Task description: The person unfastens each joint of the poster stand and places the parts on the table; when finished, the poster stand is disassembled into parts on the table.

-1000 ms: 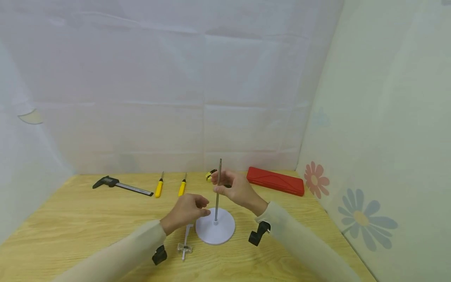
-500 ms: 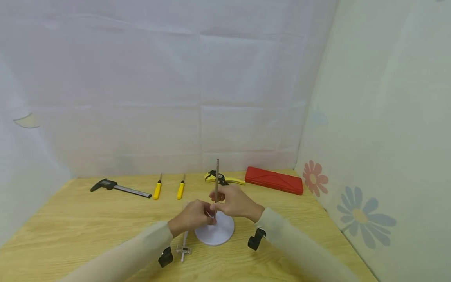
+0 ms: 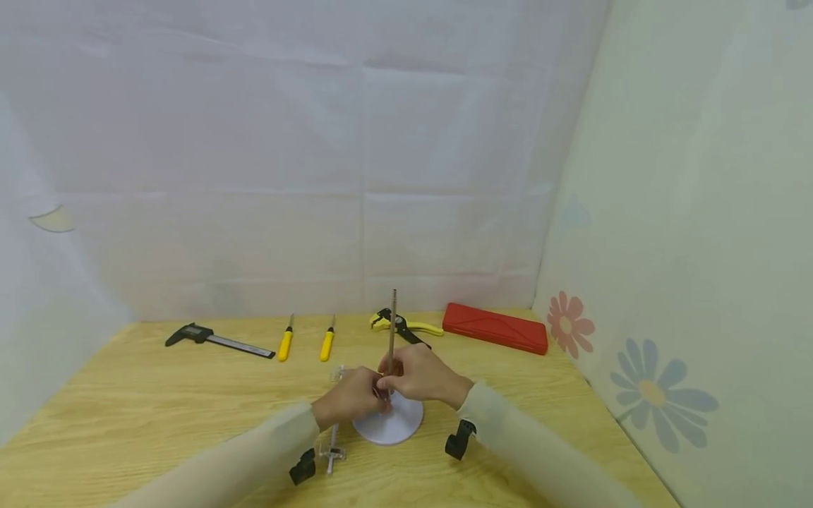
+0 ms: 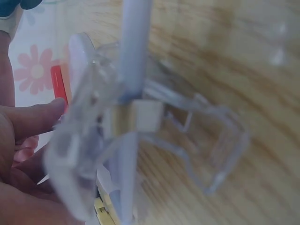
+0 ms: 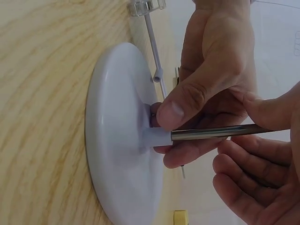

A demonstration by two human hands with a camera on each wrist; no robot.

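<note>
Rod held at its socket

Steel rod point(image 3: 392, 331), slim and polished, is being pinched by the left hand point(image 3: 353, 400) and right hand point(image 3: 420, 375) above the smooth white round base point(image 3: 401, 425), standing on the wood-grain desk point(image 3: 159, 409).

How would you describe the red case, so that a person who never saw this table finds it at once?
Look at the wooden table, then at its far right corner beside the wall with painted flowers. There lies the red case, long and flat. It is the only red thing; the neighbouring pliers have yellow handles.

clear clamp point(image 4: 140, 126) blurred close up; hands hide rod's foot.
</note>
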